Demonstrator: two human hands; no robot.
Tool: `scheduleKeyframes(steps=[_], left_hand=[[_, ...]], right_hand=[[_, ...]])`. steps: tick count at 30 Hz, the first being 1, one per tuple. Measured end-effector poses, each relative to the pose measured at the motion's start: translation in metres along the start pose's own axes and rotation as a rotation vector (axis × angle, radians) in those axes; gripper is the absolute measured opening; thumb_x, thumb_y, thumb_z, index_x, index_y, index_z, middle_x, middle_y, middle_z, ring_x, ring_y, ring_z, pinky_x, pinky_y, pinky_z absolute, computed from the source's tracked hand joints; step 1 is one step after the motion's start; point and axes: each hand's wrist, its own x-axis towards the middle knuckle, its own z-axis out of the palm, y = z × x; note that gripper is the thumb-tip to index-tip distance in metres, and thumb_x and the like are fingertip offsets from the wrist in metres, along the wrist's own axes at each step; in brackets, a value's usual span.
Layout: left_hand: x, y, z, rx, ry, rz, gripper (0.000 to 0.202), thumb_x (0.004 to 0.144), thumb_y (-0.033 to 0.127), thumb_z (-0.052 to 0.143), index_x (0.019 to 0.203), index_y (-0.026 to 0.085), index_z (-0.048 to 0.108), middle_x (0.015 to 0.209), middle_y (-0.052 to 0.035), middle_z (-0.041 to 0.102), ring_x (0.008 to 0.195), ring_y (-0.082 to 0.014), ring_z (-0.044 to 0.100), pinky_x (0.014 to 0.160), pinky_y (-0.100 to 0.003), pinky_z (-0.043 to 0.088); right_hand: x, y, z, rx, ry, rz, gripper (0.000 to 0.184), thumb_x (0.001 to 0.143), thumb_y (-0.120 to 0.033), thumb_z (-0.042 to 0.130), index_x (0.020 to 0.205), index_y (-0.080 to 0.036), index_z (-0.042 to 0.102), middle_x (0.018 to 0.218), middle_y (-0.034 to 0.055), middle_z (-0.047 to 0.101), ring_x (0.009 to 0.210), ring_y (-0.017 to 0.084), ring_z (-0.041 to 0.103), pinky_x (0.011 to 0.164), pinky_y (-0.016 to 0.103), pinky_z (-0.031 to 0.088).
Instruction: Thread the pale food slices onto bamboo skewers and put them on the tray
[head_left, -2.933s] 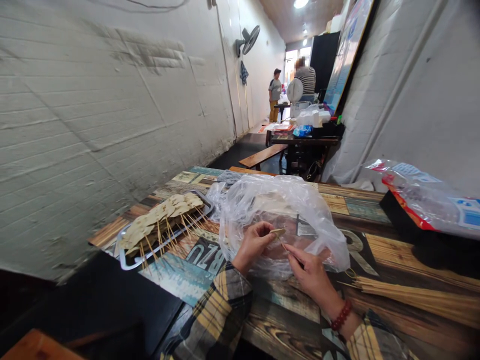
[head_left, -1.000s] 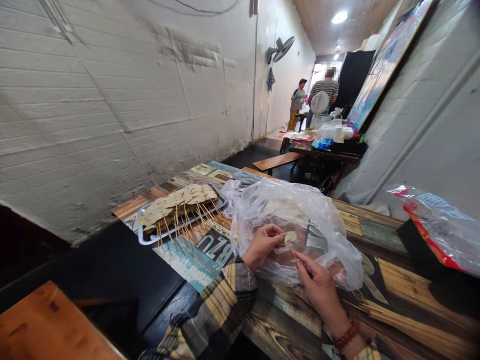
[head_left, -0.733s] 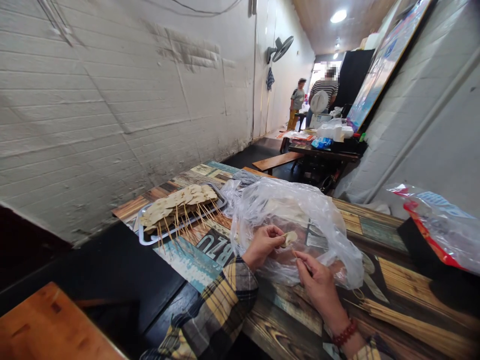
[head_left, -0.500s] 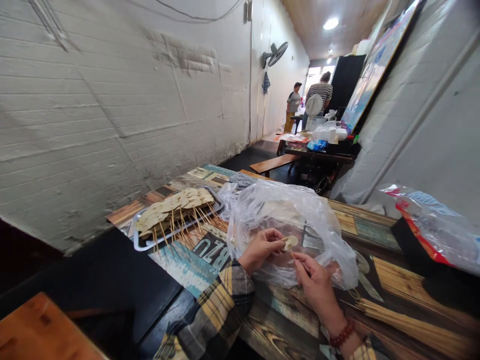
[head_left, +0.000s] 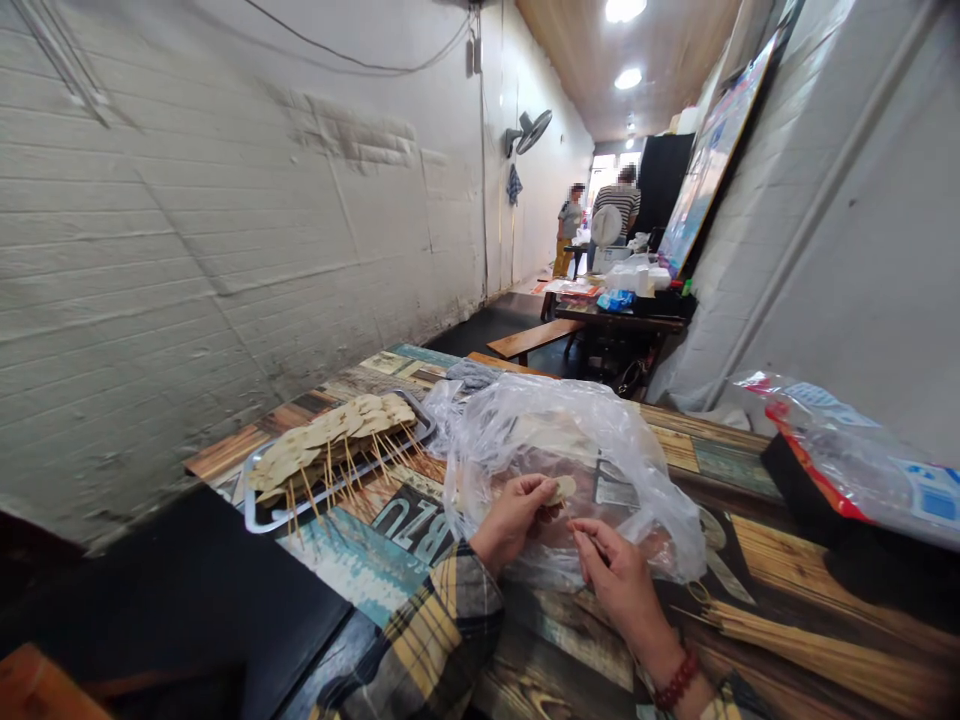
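My left hand [head_left: 521,508] pinches a pale, flat, round slice of food [head_left: 562,489] between thumb and fingers. Just to its right and lower, my right hand [head_left: 611,560] is closed on a thin wooden skewer [head_left: 573,524], mostly hidden by the fingers. Both hands are over an open clear plastic bag [head_left: 559,410] spread on the table. To the left, a metal tray [head_left: 259,515] carries a pile of skewered pale slices [head_left: 334,437], their sticks pointing towards me over the rim. A bundle of loose skewers [head_left: 810,645] lies by my right wrist.
The patterned table [head_left: 352,575] reaches to the left wall. A plastic package [head_left: 847,440] rests on a black box at right. Behind the bag is a grey cloth [head_left: 474,374]. Farther off are a bench [head_left: 532,338], a cluttered table [head_left: 622,315] and two people.
The view has swung slightly right and up, so the table things appear farther left. My right fingers have drawn a little away from the slice; both hands keep their pinch.
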Motion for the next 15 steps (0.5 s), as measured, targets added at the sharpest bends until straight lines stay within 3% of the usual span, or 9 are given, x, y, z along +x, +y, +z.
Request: scheduleKeyframes(steps=[7,15], left_hand=[[-0.0004,0.004,0.0029,0.092,0.033,0.071,0.05,0.067,0.063,0.069,0.064,0.016,0.053,0.053,0.0038,0.045,0.045,-0.0063,0.034,0.044,-0.022,0.019],[0.0002,0.0021,0.0026,0.183,0.035,0.075,0.049,0.068,0.062,0.067,0.06,0.016,0.05,0.048,0.0053,0.04,0.043,-0.0062,0.03,0.045,-0.023,0.017]], right_hand=[[0.0006,-0.0042,0.0012,-0.05,0.096,-0.066,0.046,0.089,-0.057,0.046,0.09,-0.021,0.074,0.056,0.0022,0.065,0.051,0.018,0.062,0.05,0.025,0.05],[-0.0006,0.0024,0.0049,-0.09,0.091,-0.082,0.044,0.092,-0.051,0.043,0.088,-0.019,0.073,0.055,0.0016,0.064,0.051,0.017,0.061,0.052,0.025,0.048]])
